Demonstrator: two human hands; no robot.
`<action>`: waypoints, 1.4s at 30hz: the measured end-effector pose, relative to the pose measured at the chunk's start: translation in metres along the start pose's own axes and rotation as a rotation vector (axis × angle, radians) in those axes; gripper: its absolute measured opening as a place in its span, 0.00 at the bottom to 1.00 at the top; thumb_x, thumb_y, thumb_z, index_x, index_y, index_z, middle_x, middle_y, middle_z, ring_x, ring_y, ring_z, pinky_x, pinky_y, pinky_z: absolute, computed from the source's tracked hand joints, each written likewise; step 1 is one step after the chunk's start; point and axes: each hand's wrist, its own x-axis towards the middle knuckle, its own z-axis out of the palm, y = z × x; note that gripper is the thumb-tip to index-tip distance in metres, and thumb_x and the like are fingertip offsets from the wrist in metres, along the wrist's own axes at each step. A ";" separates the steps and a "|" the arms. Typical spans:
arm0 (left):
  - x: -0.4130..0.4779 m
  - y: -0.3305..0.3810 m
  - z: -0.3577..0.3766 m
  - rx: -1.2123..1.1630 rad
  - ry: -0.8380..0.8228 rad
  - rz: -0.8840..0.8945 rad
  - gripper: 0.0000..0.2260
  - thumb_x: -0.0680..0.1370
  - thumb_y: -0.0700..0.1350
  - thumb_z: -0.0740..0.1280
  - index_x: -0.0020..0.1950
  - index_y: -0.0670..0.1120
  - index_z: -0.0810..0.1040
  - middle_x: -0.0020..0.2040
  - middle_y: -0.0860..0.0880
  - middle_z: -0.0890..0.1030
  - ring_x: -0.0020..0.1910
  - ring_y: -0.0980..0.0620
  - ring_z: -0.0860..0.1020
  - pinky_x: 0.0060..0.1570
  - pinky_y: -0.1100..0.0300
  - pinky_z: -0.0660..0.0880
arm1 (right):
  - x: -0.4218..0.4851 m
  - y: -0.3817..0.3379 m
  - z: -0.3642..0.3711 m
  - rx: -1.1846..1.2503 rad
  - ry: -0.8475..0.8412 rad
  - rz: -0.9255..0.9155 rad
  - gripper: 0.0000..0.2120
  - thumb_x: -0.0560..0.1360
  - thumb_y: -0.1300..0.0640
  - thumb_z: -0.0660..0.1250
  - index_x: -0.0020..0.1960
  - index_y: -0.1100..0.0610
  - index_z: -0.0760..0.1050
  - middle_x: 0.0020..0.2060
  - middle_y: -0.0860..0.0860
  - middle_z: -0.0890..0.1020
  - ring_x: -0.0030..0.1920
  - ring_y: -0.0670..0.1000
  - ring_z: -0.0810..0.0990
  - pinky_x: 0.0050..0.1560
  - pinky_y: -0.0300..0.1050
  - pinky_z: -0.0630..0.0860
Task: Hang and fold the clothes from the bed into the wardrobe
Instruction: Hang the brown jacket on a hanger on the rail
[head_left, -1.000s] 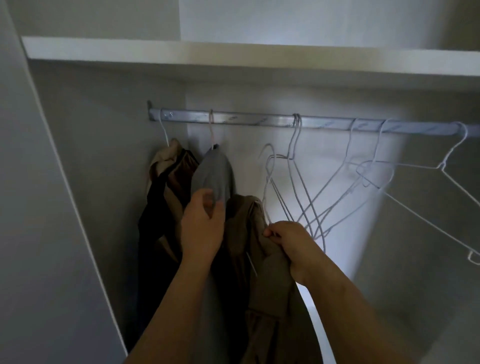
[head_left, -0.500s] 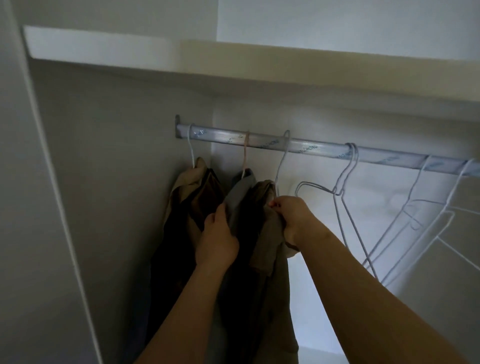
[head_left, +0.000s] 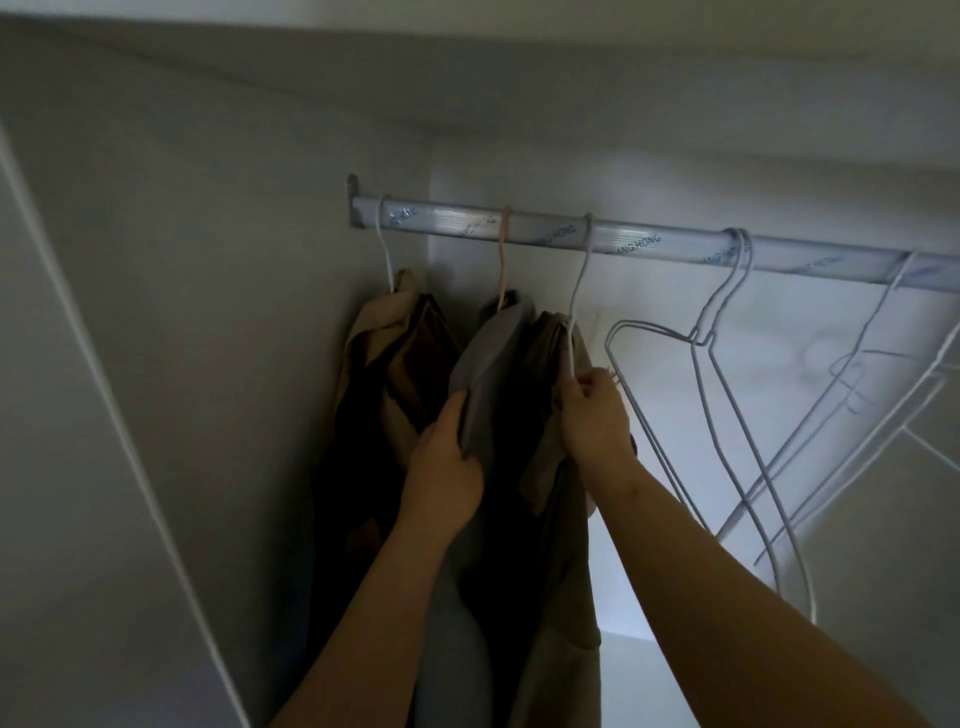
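Change: brown garment (head_left: 546, 353), held below the rail (head_left: 649, 243) one second ago, now hangs on it by its wire hanger (head_left: 581, 275) | right hand (head_left: 592, 421) fingers (head_left: 586, 378) pinch the hanger neck | left hand (head_left: 447, 478) fingers curl round the grey garment (head_left: 488, 358) beside | we judge only release remains.

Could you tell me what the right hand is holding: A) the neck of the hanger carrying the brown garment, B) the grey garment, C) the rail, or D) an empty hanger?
A: the right hand pinches the hanger just above the brown garment; the left hand grips the grey garment.
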 end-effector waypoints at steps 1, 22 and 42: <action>-0.004 0.000 0.000 0.006 0.009 0.007 0.26 0.79 0.38 0.58 0.74 0.55 0.58 0.70 0.48 0.67 0.67 0.49 0.67 0.67 0.57 0.64 | -0.006 0.002 -0.001 -0.004 -0.004 -0.006 0.06 0.81 0.55 0.55 0.53 0.56 0.68 0.40 0.50 0.75 0.37 0.46 0.75 0.39 0.40 0.72; -0.276 -0.016 0.084 -0.012 -0.110 -0.344 0.11 0.78 0.45 0.64 0.60 0.48 0.74 0.48 0.53 0.77 0.45 0.57 0.75 0.47 0.67 0.71 | -0.275 0.141 -0.119 0.036 -0.118 0.322 0.14 0.77 0.55 0.63 0.62 0.52 0.69 0.56 0.47 0.74 0.48 0.43 0.74 0.45 0.31 0.69; -0.477 -0.071 0.111 0.039 -0.917 -0.589 0.05 0.76 0.40 0.66 0.43 0.50 0.77 0.39 0.50 0.78 0.31 0.58 0.77 0.25 0.69 0.68 | -0.583 0.219 -0.166 0.374 0.419 1.094 0.05 0.76 0.62 0.61 0.41 0.58 0.73 0.34 0.52 0.76 0.30 0.50 0.71 0.30 0.39 0.64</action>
